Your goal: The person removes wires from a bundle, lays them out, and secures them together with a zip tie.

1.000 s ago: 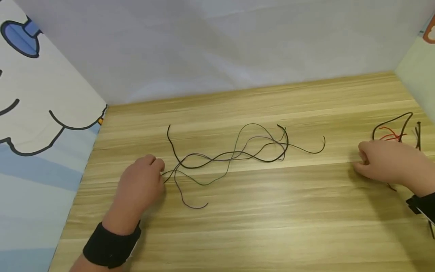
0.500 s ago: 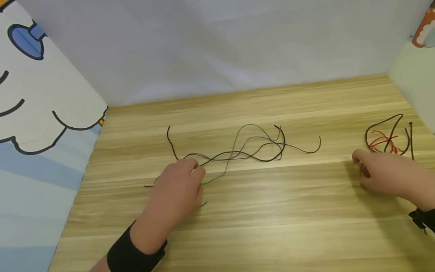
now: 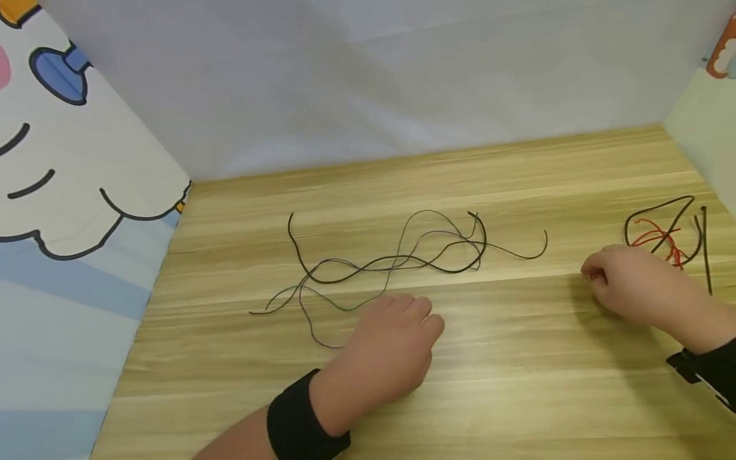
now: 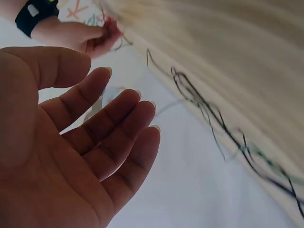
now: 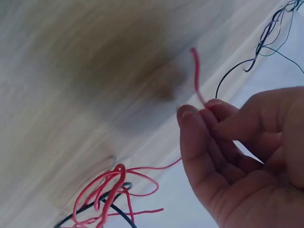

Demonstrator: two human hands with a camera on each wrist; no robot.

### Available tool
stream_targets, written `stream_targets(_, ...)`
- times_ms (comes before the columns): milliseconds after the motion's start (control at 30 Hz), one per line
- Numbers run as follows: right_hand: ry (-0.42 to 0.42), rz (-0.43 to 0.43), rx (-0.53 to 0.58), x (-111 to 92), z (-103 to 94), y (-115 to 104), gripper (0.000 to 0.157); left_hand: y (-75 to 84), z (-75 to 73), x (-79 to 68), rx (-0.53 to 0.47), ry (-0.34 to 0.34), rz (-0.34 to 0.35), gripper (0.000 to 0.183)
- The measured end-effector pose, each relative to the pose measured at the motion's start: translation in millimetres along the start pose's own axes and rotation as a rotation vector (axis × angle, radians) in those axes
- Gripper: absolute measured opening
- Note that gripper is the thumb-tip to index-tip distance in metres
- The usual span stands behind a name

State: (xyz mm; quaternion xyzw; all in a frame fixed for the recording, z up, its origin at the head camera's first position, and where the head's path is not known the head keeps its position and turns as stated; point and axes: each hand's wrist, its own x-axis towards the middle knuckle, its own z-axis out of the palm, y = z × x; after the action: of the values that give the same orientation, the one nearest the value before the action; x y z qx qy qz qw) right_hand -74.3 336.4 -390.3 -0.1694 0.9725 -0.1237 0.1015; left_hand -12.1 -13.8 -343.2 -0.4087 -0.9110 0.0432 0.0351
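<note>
Your left hand [image 3: 391,348] has slid right to lower centre, fingers loosely bent, holding nothing, beside wavy dark cords [image 3: 329,282]; at frame right, your right hand [image 3: 629,283] pinches a slender red cord [image 5: 196,71] near a looped red-and-black tangle [image 5: 116,183].

No text, label, brand or number can be read.

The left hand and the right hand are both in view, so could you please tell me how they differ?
The left hand holds nothing, its fingers loosely bent, while the right hand pinches a red cord. The left hand is nearest the spread-out dark cords; the right hand is nearest the red-and-black tangle. Both wear black wristbands.
</note>
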Motion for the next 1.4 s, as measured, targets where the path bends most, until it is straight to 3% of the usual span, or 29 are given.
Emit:
stream_targets(233, -0.023, -0.029, -0.051, 4.6, 1.9, -1.8, 0.014, 18.6, 19.3, 21.8, -0.004, -0.097, 0.059, 0.01)
stream_targets(333, 0.009, -0.075, -0.092, 4.7, 3.2, -0.8, 0.01, 22.6, 21.0, 31.9, -0.015, -0.11, 0.07, 0.012)
stream_targets(433, 0.037, -0.137, -0.124, 5.8, 4.7, 0.8, 0.016, 26.4, 21.0, 44.5, -0.033, -0.133, 0.074, 0.012)
stream_targets(600, 0.065, -0.256, -0.173, 8.0, 8.5, 3.9, 0.021, 35.3, 19.9, 64.7, -0.068, -0.222, 0.076, 0.014)
stream_targets(700, 0.053, -0.276, -0.184, 8.9, 9.1, 5.5, 0.019, 40.4, 18.8, 71.8, -0.085, -0.269, 0.08, 0.015)
stream_targets(833, 0.017, -0.267, -0.163, 10.4, 6.7, 4.3, 0.026, 42.9, 19.2, 77.9, -0.094, -0.274, 0.082, 0.015)
stream_targets(967, 0.058, -0.314, -0.151, 14.1, 7.3, -5.0, 0.029, 42.4, 24.9, 85.0, -0.133, -0.28, 0.034, 0.026)
stream_targets(1100, 0.099, -0.349, -0.126, 16.8, 10.1, -20.5, 0.023, 45.8, 31.4, 94.5, -0.214, -0.3, -0.068, 0.04)
stream_targets(1300, 0.032, -0.344, 0.007, 19.6, 13.5, -41.3, 0.014, 61.2, 30.1, 109.2, -0.266, -0.332, -0.226, 0.052)
stream_targets(1400, 0.02, -0.341, 0.027, 20.7, 15.6, -48.1, 0.016, 67.1, 29.7, 114.2, -0.252, -0.335, -0.288, 0.045)
